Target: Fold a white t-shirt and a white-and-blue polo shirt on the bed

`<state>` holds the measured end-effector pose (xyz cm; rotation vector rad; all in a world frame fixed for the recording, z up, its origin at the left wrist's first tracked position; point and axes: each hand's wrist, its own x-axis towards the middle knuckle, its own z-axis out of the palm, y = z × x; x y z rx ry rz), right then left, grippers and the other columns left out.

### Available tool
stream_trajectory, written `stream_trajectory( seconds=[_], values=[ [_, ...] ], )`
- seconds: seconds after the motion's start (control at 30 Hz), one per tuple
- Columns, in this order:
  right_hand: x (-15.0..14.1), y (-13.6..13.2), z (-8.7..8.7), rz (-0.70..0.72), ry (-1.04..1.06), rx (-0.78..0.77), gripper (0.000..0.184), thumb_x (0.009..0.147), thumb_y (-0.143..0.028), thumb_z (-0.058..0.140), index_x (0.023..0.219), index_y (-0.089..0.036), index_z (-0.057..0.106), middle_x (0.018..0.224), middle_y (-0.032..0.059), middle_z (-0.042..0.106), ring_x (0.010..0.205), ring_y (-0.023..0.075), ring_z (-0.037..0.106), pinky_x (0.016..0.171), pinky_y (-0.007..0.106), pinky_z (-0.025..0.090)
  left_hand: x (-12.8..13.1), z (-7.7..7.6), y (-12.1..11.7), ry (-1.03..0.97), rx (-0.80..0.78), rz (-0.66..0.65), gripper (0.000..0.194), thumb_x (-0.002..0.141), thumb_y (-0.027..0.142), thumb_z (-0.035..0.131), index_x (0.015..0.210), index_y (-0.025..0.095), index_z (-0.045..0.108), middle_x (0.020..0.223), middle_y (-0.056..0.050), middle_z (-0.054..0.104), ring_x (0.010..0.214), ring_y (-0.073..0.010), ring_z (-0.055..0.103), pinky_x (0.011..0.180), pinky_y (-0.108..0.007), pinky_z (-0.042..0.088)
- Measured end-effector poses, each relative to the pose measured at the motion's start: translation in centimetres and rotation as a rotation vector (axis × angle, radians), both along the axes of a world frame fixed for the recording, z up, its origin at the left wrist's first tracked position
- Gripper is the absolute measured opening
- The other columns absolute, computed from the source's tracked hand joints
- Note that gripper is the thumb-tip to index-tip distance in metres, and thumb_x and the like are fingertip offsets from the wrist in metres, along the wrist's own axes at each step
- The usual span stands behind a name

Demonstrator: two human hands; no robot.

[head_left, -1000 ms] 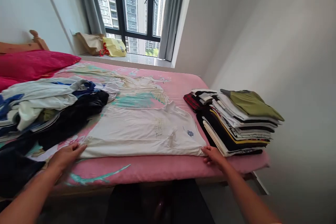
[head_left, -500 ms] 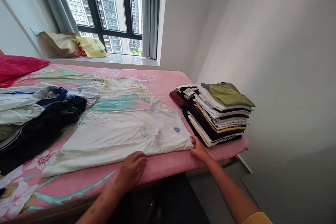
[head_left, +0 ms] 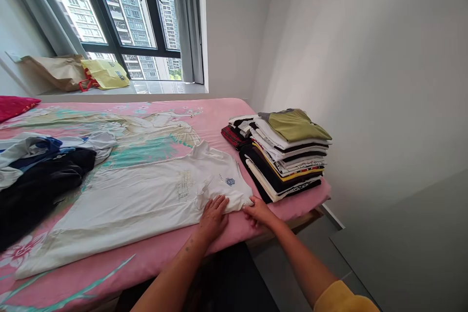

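The white shirt (head_left: 146,200) lies flat along the bed's (head_left: 234,117) front edge, its small blue chest emblem too small to read. The left hand (head_left: 214,217) rests on the shirt's right end, fingers spread flat. The right hand (head_left: 258,212) pinches the shirt's right corner. The folded stack (head_left: 285,153) sits at the bed's right edge, just beside the shirt.

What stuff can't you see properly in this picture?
Head view only:
- Stack of folded clothes: lower garments show only their edges.
- Blue logo on the white shirt: too small to read.
- Shirt's corner: covered by the left hand and right hand.
- Pile of unfolded clothes: cut off by the left edge.
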<state>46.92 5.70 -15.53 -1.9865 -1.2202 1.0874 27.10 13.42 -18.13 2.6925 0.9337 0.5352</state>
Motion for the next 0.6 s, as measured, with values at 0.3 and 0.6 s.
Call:
stream_trajectory(
  seconds=[0.3, 0.6],
  values=[
    [1.9, -1.0, 0.3, -0.087, -0.305, 0.072, 0.006, 0.073, -0.022, 0.053, 0.068, -0.018, 0.052, 0.065, -0.0011, 0.058, 0.063, 0.0116, 0.050, 0.056, 0.021, 0.028, -0.4, -0.3, -0.2, 0.033, 0.086, -0.045, 0.044, 0.090, 0.030, 0.038, 0.133, 0.025, 0.045, 0.142, -0.007, 0.042, 0.133, -0.0217, 0.034, 0.110, -0.044, 0.027],
    [-1.2, -3.1, 2.1, -0.018, -0.459, 0.657, 0.023, 0.077, -0.010, 0.038, 0.089, -0.020, 0.056, 0.090, 0.0046, 0.061, 0.089, 0.0177, 0.054, 0.083, 0.029, 0.040, 0.3, 1.7, -1.0, -0.002, 0.105, -0.070, 0.042, 0.092, 0.029, 0.033, 0.133, 0.028, 0.045, 0.146, -0.005, 0.035, 0.136, -0.0206, 0.029, 0.109, -0.043, 0.027]
  ],
)
